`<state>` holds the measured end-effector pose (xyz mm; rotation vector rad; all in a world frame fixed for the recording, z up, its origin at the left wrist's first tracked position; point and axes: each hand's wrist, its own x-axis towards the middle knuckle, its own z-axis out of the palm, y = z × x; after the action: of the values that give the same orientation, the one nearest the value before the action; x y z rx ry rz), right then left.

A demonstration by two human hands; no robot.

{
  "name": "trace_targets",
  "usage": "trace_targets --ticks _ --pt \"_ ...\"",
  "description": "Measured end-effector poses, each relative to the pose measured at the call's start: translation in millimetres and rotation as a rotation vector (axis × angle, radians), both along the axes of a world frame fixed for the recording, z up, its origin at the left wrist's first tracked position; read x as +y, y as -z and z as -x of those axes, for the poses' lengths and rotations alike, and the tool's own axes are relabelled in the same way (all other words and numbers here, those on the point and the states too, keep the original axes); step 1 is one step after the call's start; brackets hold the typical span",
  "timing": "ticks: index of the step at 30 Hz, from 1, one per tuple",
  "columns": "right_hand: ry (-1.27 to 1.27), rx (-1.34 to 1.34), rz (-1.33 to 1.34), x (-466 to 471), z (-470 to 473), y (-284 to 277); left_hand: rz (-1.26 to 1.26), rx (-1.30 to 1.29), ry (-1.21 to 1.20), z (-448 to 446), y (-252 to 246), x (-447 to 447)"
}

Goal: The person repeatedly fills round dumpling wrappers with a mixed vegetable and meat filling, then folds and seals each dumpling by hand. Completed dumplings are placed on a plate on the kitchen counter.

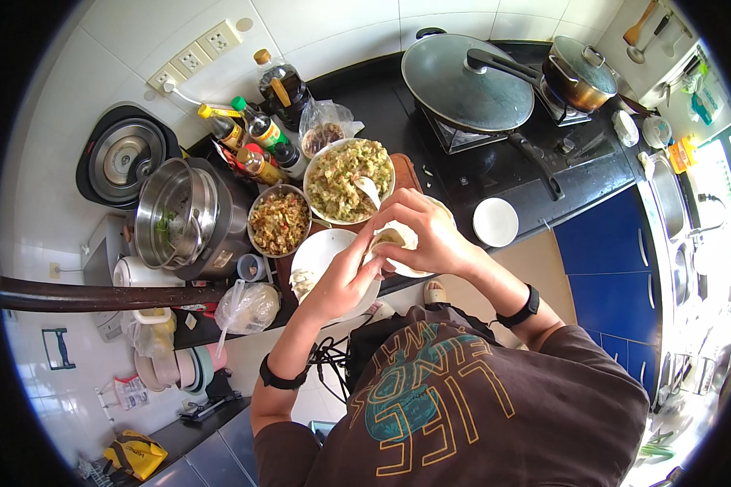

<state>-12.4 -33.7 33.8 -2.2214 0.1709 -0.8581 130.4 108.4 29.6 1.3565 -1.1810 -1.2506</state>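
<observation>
Between both hands is a thin pale dough wrapper [402,234], curled around some filling. My left hand [343,285] supports it from the left, and my right hand [434,234] pinches it from above with bent fingers. Under my left hand is a white plate [321,246] with pale dough pieces [303,281] at its left side. Another white dish, partly hidden, shows below my right hand. Just beyond the hands stands a large bowl of chopped greenish filling [344,167] with a white spoon [368,190] in it. A smaller bowl of browner filling [279,220] sits to its left.
A lidded wok [469,82] and a lidded pot [580,76] stand on the gas hob; the wok handle [539,167] points towards me. A small white bowl [495,221] sits near the counter edge. Sauce bottles [262,125] and a steel pot [167,213] stand left.
</observation>
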Motion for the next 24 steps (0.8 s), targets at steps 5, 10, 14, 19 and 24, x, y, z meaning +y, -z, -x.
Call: trace_targets --ticks 5,10,14,19,24 --pt "-0.161 0.051 -0.092 -4.6 5.6 -4.6 0.091 0.007 -0.011 0.9 -7.6 0.7" --pt "-0.067 -0.071 -0.316 -10.8 6.7 1.0 0.183 -0.114 -0.152 -6.3 -15.7 2.3" --pt "-0.072 -0.098 -0.540 -8.5 7.3 7.0 0.299 -0.201 -0.391 -3.8 -14.4 2.9" --pt "-0.087 -0.138 -0.641 0.9 2.5 11.8 0.422 -0.557 -0.485 -2.8 -13.6 1.9" --pt "-0.076 -0.165 -0.647 3.8 0.9 10.9 0.480 -0.559 -0.520 -0.7 -23.0 -2.4"
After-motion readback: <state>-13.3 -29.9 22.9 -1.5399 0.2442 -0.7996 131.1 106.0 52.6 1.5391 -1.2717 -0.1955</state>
